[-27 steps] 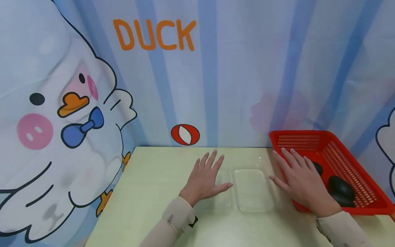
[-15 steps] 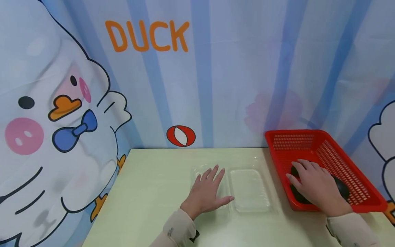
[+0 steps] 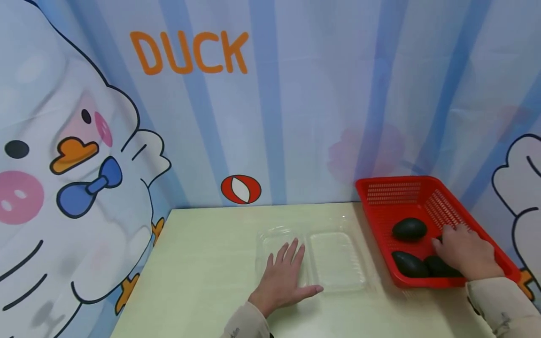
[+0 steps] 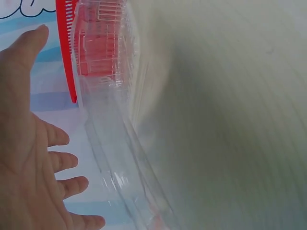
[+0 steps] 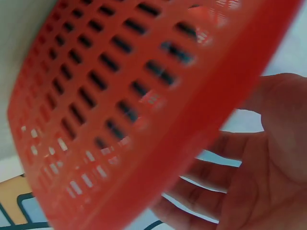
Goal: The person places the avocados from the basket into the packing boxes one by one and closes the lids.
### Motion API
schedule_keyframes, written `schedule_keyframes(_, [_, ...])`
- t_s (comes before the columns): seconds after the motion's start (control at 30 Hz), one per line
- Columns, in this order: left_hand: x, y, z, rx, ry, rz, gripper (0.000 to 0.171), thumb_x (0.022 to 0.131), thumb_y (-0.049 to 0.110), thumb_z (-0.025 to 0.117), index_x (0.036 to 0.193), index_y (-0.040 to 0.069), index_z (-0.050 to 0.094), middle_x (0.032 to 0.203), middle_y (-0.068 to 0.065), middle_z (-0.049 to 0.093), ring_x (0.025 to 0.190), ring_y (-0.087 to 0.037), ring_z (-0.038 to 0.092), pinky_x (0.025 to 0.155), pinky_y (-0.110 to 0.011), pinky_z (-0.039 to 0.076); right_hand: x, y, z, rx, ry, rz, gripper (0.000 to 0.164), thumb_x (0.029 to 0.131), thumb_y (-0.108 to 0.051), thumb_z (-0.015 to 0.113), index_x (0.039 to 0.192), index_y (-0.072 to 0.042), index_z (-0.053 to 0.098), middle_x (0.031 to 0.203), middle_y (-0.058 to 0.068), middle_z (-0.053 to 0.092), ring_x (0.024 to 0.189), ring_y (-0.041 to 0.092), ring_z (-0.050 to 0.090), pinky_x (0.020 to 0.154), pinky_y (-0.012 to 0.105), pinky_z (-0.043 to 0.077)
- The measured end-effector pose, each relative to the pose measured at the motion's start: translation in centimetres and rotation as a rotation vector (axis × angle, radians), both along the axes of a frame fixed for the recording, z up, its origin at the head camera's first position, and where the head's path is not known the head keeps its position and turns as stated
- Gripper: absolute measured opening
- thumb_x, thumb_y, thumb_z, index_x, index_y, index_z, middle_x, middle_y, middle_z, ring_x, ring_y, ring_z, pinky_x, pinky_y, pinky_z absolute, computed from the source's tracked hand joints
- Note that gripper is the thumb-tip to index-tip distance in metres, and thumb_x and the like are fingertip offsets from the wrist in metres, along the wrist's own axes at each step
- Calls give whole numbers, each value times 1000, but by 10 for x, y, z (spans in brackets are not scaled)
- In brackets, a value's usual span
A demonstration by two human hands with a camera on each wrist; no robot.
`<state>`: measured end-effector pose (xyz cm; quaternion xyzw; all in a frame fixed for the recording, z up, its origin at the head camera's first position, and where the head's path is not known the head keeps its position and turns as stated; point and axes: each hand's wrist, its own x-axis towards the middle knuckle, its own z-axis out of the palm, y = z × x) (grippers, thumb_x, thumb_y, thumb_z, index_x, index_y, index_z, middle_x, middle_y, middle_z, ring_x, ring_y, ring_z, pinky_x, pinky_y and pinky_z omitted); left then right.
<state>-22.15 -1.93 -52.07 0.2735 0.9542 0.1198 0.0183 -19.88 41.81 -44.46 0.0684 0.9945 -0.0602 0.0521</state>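
In the head view, a red plastic basket (image 3: 393, 263) at the right holds several dark avocados (image 3: 410, 229). My right hand (image 3: 469, 253) reaches down into its right side, fingers bent over a mostly hidden avocado (image 3: 439, 238); whether they touch it is unclear. The right wrist view shows that palm with nothing in it and the fingertips behind the basket rim. A clear plastic clamshell box (image 3: 338, 260) lies unfolded on the table. My left hand (image 3: 283, 281), fingers spread and holding nothing, is over its left half; the left wrist view shows the palm beside the clear wall (image 4: 108, 129).
The pale yellow table (image 3: 203, 272) runs back to a blue striped cloth backdrop (image 3: 304, 117) with a printed duck. The basket's slotted side wall (image 5: 96, 81) fills much of the right wrist view, between camera and fingers.
My right hand has moved from the basket's left rim into the basket, then across to its right side, uncovering avocados. My left hand stays over the box, slightly lower in view. The view has shifted right.
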Motion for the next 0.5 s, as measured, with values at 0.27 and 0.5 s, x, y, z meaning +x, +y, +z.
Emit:
schedule_keyframes(0.27, [1, 2, -6, -6, 23, -2, 111, 83, 87, 45, 163, 14, 21, 171, -6, 17, 154, -32, 23, 112, -68, 30, -2, 14, -1, -82, -258, -72, 48, 100, -35, 60, 111, 12, 57, 99, 33, 60, 81, 39, 59, 66, 55, 47])
schedule_keyframes(0.5, [2, 7, -10, -7, 36, -10, 112, 83, 86, 46, 163, 12, 23, 170, -7, 19, 153, -33, 25, 112, -67, 30, -2, 18, -7, -99, -235, -59, 44, 99, -29, 62, 108, 14, 57, 92, 28, 61, 78, 33, 57, 63, 49, 46])
